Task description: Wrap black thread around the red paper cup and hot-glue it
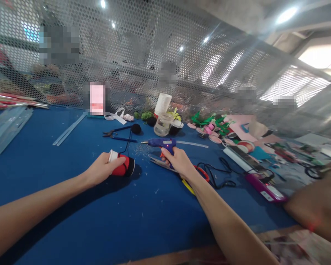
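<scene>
My left hand [105,168] is wrapped round a paper cup [120,167] lying on its side, covered in red with black at one end and a white part at the other. A black yarn strand runs from it to a small black yarn ball [136,129]. My right hand [176,159] grips a blue glue gun [161,142] by its handle, nozzle pointing left and a clear glue stick [194,144] out of its back. Under that hand lie scissors [161,162] with orange and yellow handles. Pliers [118,134] with blue handles rest beyond the cup.
Stacked white cups [162,103] and a clear plastic cup [163,125] stand at the back. Clear strips [8,127] lie far left. Black cable [220,176] curls near a purple power strip [266,189]. Another person's arm [317,198] reaches in at right. A perforated metal screen [132,55] closes the back.
</scene>
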A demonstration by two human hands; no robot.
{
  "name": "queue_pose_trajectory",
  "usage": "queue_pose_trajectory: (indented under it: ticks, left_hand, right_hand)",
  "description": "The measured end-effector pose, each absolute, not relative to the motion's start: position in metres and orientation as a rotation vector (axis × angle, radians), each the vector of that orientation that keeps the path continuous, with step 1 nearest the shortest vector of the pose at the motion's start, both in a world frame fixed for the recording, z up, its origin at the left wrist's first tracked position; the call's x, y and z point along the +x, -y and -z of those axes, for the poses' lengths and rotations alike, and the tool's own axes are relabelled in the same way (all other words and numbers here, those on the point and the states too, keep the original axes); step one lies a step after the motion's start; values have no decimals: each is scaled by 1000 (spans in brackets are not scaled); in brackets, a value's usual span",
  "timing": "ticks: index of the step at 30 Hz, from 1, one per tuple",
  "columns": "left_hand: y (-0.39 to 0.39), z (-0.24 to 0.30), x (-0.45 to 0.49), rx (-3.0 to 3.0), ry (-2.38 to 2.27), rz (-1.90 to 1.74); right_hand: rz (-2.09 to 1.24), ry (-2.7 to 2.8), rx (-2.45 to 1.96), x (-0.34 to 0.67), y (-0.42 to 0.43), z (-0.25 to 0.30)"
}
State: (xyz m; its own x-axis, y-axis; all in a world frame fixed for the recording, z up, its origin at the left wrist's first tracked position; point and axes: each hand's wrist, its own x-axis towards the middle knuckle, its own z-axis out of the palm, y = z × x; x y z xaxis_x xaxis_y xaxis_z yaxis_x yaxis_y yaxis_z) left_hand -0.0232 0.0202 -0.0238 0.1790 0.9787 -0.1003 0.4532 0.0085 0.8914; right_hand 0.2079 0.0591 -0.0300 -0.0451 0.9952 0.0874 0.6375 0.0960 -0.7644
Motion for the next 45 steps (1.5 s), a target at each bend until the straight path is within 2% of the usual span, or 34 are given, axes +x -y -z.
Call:
queue_pose_trajectory:
  ticks: [11, 14, 15, 19, 21, 24, 33, 39, 45]
  left_hand:
    - [-11, 24, -21, 1770, -1296, -670]
    - [-9, 24, -20, 1783, -1252, -680]
    - [-9, 23, -19, 1785, -1241, -680]
    - [-6, 19, -16, 1807, -1256, -659]
    - [-5, 17, -15, 1815, -1274, -651]
    - [-5, 17, -15, 1809, -1280, -629]
    - [-10, 20, -15, 1501, -1245, -682]
    - [-10, 17, -13, 1246, -1217, -759]
    - [-9, 17, -13, 1276, -1202, -736]
  right_hand:
    - [-224, 1859, -1854, 209, -79, 39]
    - [-126, 1929, -1751, 197, -68, 28]
    - [-147, 2024, -1624, 190, -63, 23]
    - [-687, 2303, -1141, 154, -44, 8]
    - [-971, 2245, -1016, 138, -40, 7]
    - [-1142, 1978, -1019, 124, -40, 11]
    - [-1122, 1628, -1011, 139, -40, 9]
    - [-970, 1644, -1019, 143, -43, 6]
    - [-853, 1698, -1040, 144, -47, 11]
